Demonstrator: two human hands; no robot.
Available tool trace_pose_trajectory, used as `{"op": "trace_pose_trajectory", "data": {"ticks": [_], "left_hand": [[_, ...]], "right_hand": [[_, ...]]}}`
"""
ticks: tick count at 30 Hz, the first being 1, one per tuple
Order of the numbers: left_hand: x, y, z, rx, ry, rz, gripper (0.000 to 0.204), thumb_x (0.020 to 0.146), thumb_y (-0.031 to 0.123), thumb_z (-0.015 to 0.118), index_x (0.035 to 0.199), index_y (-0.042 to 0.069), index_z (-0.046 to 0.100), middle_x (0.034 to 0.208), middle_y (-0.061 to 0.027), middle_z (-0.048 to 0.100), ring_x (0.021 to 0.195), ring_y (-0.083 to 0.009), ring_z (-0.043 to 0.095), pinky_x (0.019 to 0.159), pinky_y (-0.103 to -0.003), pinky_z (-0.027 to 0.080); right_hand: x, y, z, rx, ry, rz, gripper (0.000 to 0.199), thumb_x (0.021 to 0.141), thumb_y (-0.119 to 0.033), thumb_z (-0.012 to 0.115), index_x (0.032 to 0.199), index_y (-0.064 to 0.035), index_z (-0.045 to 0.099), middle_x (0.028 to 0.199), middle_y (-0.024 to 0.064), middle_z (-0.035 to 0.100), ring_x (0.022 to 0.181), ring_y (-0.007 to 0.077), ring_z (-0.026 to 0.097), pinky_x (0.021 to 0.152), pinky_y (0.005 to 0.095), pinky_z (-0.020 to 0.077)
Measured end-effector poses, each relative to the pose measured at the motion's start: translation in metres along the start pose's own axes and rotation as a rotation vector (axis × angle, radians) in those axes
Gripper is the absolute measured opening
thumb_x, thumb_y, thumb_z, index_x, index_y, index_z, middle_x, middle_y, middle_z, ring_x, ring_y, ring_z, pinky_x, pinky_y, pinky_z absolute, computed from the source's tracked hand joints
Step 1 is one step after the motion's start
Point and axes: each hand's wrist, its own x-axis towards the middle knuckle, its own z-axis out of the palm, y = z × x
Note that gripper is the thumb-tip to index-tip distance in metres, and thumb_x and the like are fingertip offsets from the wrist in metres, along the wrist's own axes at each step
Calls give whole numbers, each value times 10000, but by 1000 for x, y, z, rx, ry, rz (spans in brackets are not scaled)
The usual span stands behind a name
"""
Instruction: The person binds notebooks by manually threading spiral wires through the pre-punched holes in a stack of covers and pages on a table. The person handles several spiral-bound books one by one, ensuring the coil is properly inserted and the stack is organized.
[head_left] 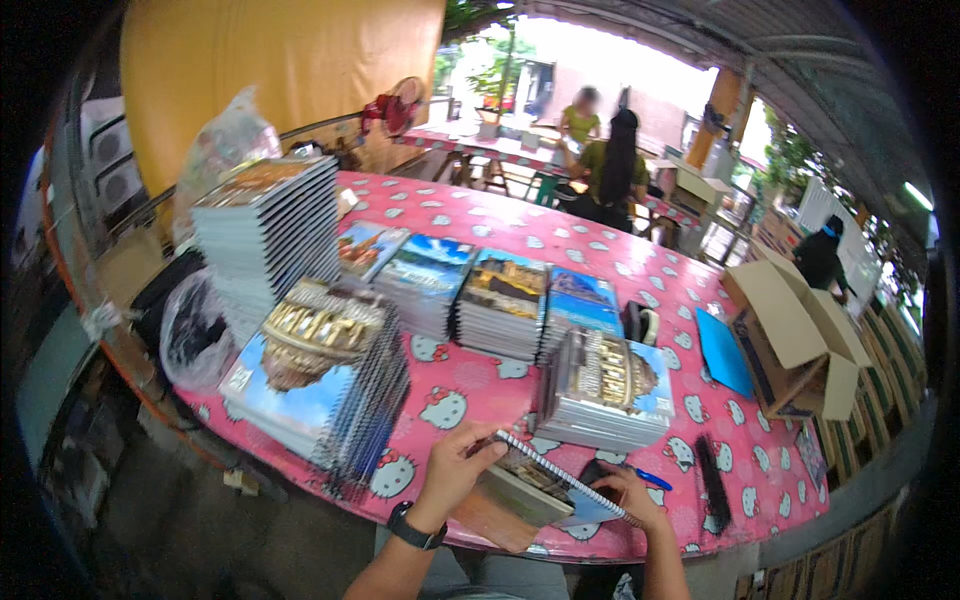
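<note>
Now, L grip (458, 463) + R grip (632, 496) holding 1 spiral bk (532, 488), 1 blue pen (653, 480) nr.

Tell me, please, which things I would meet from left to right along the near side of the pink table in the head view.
Large near stack of spiral-bound books → left hand → the opened book that it grips → right hand → long black object.
</note>
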Motion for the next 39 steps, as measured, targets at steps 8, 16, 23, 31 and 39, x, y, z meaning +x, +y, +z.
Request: {"op": "trace_pose_trajectory", "data": {"ticks": [8, 16, 23, 31, 39], "left_hand": [[-7, 61, 46, 376, -230, 298, 207, 716, 30, 700, 918, 53, 663, 808, -74, 642, 774, -185, 611, 694, -280, 479], [-15, 61, 55, 178, -159, 144, 187, 663, -65, 706, 809, 0, 610, 806, -74, 623, 756, -137, 599, 681, -258, 471], [-15, 58, 56, 236, -155, 272, 220, 632, -69, 721, 805, 23, 620, 811, -77, 606, 756, -149, 591, 676, -262, 460], [-16, 56, 58, 237, -200, 324, 205, 613, -62, 725, 777, 22, 634, 791, -89, 630, 750, -168, 604, 671, -267, 465], [-25, 52, 42, 254, -151, 318, 182, 651, -25, 736, 798, 30, 644, 797, -82, 640, 749, -167, 618, 670, -266, 479]], "right_hand": [[28, -160, -53, 326, 451, -188, 296, 743, -104, 694, 1022, -42, 618, 943, 130, 618, 894, 254, 594, 744, 320, 482], [23, -172, -28, 380, 591, -154, 263, 774, -81, 663, 1030, -40, 619, 861, 104, 612, 720, 209, 594, 629, 285, 468], [21, -171, -33, 347, 622, -226, 253, 764, -97, 680, 1002, -39, 618, 844, 96, 587, 758, 226, 560, 652, 292, 454], [21, -174, -50, 375, 482, -200, 222, 776, -152, 682, 933, -24, 593, 829, 100, 542, 789, 256, 544, 663, 325, 444], [29, -176, -51, 217, 393, -286, 233, 760, -162, 684, 932, -38, 587, 826, 88, 533, 768, 266, 535, 654, 339, 447]]}}
